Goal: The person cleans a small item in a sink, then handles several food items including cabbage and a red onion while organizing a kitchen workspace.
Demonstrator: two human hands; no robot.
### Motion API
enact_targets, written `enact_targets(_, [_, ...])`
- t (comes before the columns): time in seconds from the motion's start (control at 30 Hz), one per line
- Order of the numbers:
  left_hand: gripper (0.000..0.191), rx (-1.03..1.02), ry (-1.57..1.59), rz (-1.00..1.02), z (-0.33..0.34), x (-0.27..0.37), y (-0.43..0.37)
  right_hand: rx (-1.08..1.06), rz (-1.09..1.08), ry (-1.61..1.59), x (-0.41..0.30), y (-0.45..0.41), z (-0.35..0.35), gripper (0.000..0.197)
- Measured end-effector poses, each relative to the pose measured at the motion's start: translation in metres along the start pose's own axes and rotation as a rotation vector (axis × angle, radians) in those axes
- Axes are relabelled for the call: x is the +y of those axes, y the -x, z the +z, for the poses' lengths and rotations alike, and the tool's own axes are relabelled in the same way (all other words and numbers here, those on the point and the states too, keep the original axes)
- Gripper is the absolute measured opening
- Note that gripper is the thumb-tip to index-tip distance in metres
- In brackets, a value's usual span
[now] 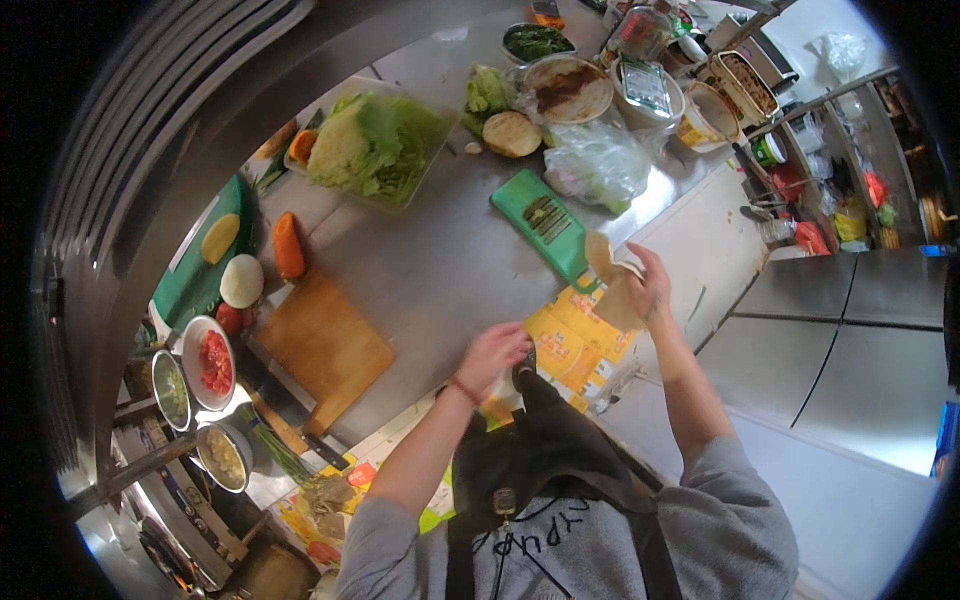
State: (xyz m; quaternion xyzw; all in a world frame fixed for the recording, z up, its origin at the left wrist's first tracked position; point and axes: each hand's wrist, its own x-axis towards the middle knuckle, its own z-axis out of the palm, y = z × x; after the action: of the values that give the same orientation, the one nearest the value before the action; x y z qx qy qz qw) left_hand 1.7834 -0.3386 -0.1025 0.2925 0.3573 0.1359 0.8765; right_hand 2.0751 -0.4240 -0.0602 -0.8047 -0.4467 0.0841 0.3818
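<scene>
My right hand (651, 285) grips a crumpled tan cloth or paper towel (619, 296) at the counter's front edge. Beside it lies a flat green plastic item (540, 225) with a loop handle and dark markings. My left hand (495, 356) hovers near my apron (555, 420), fingers loosely curled, with nothing visible in it. Below both hands, yellow printed sheets (574, 341) show on the floor side. Left of my left hand, a wooden cutting board (326, 345) rests on the steel counter (420, 240), near a black-handled knife (326, 451).
A clear tub of lettuce and cauliflower (367, 150), a carrot (288, 246) and a peeled white onion (241, 281) sit left. Bowls of chopped tomato (215, 360) and pale pieces (223, 457) stand lower left. A plastic bag (600, 165) and tubs (568, 90) are at the back.
</scene>
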Motion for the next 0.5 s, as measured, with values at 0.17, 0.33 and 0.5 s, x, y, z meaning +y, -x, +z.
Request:
enact_targets(0.17, [0.034,0.108,0.576,-0.160,0.078,-0.042,-0.098,-0.561,-0.073,-0.140,0.034,-0.009,0.027,0.030])
enact_targets(0.33, [0.019,0.365,-0.360,0.206,0.070,-0.011,-0.025,-0.713,0.316,-0.328,-0.022,-0.008,-0.013,0.029])
enact_targets(0.5, [0.023,0.560,-0.613,0.449,0.002,0.008,0.041,-0.507,-0.163,-0.129,-0.023,-0.044,0.053,0.035])
